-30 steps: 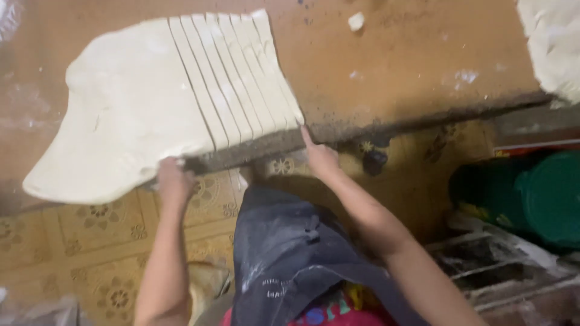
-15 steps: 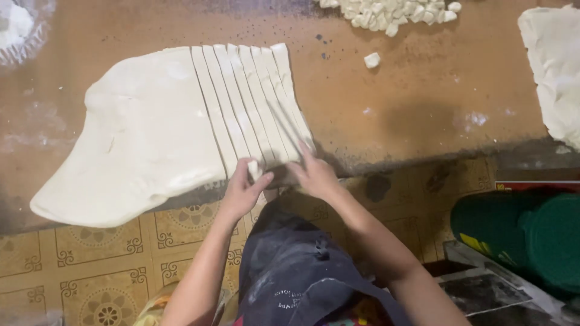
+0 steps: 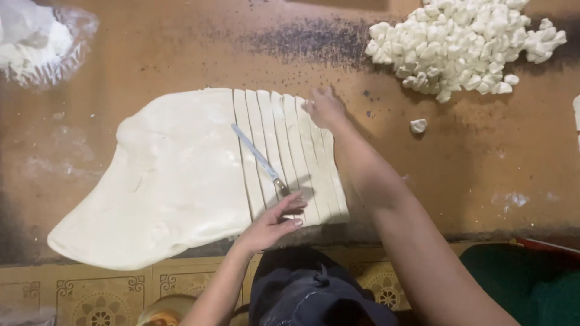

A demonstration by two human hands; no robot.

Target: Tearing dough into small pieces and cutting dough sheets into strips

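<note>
Head view: left hand (image 3: 272, 224) at lower centre, fingers loosely closed round handle of knife (image 3: 261, 160), blade flat across cut strips (image 3: 290, 151). Right hand (image 3: 325, 107) open, empty, pressing strips' far ends. Dough sheet (image 3: 163, 181) centre-left on bench (image 3: 471, 169). Risk: strips stick together or stretch if dragged; blade near fingers. Plastic bag (image 3: 42, 42) upper left holds white flour, likely. Dough pieces (image 3: 459, 42) piled loose, upper right.

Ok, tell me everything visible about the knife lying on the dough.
The knife is slim, with a long, pale metallic blade and a darker handle end. It lies flat and diagonal across the cut strips of the dough sheet, tip pointing up-left. The left hand touches the handle end near the table's front edge.
</note>
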